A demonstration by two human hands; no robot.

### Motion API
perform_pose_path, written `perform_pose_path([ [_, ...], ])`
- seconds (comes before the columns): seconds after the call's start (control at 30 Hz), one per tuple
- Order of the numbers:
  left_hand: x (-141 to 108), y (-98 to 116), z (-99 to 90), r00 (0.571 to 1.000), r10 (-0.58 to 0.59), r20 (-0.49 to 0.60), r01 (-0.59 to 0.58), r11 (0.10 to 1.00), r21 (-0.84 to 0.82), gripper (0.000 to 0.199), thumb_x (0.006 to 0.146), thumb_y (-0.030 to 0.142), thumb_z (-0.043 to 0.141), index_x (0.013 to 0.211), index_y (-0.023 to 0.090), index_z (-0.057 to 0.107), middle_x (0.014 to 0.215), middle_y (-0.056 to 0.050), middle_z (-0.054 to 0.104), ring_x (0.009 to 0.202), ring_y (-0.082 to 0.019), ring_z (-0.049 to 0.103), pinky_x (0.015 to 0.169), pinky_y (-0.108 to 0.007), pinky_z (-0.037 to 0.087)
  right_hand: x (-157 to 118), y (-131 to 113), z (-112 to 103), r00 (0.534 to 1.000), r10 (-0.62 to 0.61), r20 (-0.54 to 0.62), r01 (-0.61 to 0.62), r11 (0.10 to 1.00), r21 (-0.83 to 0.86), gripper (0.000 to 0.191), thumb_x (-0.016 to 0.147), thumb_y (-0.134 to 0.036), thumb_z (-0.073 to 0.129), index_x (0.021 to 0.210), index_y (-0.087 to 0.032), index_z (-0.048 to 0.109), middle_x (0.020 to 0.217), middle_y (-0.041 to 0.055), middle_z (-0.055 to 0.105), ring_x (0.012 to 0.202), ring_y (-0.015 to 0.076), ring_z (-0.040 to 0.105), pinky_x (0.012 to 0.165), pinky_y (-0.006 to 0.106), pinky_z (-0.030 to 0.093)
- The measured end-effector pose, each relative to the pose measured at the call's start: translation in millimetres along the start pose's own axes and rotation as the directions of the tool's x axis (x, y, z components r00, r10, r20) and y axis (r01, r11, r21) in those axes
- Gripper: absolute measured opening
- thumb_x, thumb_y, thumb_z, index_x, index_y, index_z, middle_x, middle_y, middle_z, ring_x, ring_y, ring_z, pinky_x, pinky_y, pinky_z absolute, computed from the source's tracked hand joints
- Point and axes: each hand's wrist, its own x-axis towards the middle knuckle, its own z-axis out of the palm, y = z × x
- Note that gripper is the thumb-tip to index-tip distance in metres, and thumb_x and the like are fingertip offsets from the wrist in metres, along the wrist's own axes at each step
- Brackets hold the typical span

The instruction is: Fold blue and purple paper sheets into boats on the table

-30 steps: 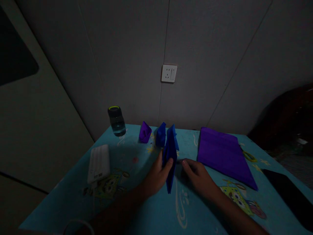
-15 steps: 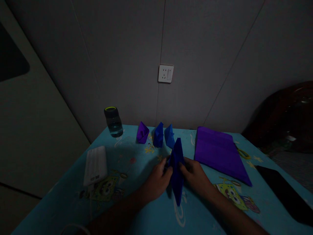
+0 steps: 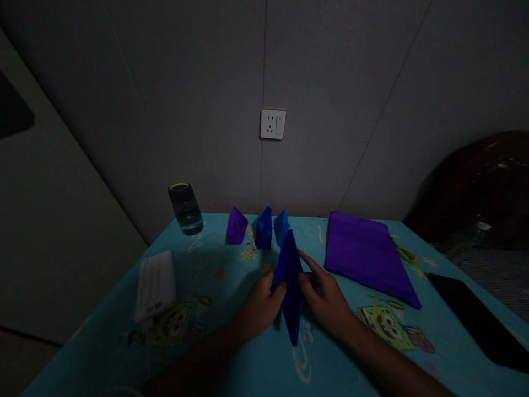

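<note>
Between my two hands stands a dark blue folded paper boat [image 3: 291, 303], its pointed ends facing toward and away from me and its top spread partly open. My left hand [image 3: 264, 300] grips its left side, thumb on the near face. On the other side my right hand [image 3: 324, 298] pinches the right wall with the thumb, while its index finger stretches along the outside. Behind it sit three small folded paper boats: a purple one [image 3: 237, 226], a dark blue one [image 3: 263, 229] and a lighter blue one [image 3: 281, 226].
Purple paper sheets [image 3: 367, 256] lie at right, with yellow-handled scissors [image 3: 406, 254] partly beside them. A black phone-like slab [image 3: 475, 322] rests at the right edge. At left are a white power bank [image 3: 156, 286] with a cable and a water bottle [image 3: 185, 209]. A wall closes off the back.
The blue paper boat's top has spread wider between my hands. My right index finger has stretched out along its outer side. The whole view has shifted slightly.
</note>
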Motion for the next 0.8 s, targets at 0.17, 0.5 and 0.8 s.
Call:
perform_pose_path([
  [0.17,1.9,2.9,-2.2,0.998,-0.041,-0.043,0.039,0.998,-0.044,0.028,0.088,0.033,0.058,0.108,0.017,0.071,0.1,-0.007,0.075,0.093,-0.025,0.069,0.091,-0.036,0.051,-2.8,-1.3,-3.1,0.999,-0.046,-0.007,0.045,0.996,-0.074,0.065,0.097,-0.045,0.047,0.152,-0.016,0.03,0.058,-0.0061,0.052,0.049,0.0139,0.048,0.049,0.025,0.033],
  [0.5,12.3,1.3,-11.8,0.968,-0.032,-0.247,0.021,0.998,-0.051,0.03,0.085,0.039,0.064,0.106,0.02,0.071,0.107,-0.007,0.075,0.109,-0.027,0.066,0.099,-0.037,0.046,-14.5,-6.3,-7.2,0.855,-0.437,0.281,0.514,0.791,-0.333,0.054,0.094,-0.063,0.046,0.119,-0.019,0.067,0.071,0.0068,0.073,0.065,0.0201,0.067,0.066,0.03,0.045],
  [0.8,13.3,-0.5,-13.6,0.959,-0.026,-0.282,0.0,0.996,-0.092,0.04,0.084,0.044,0.067,0.117,0.022,0.066,0.133,-0.01,0.064,0.13,-0.028,0.053,0.106,-0.038,0.043,-16.2,-4.2,4.0,0.821,-0.471,0.322,0.568,0.614,-0.549,0.036,0.103,-0.034,0.039,0.109,-0.014,0.069,0.071,0.0091,0.074,0.057,0.0186,0.066,0.057,0.029,0.043],
])
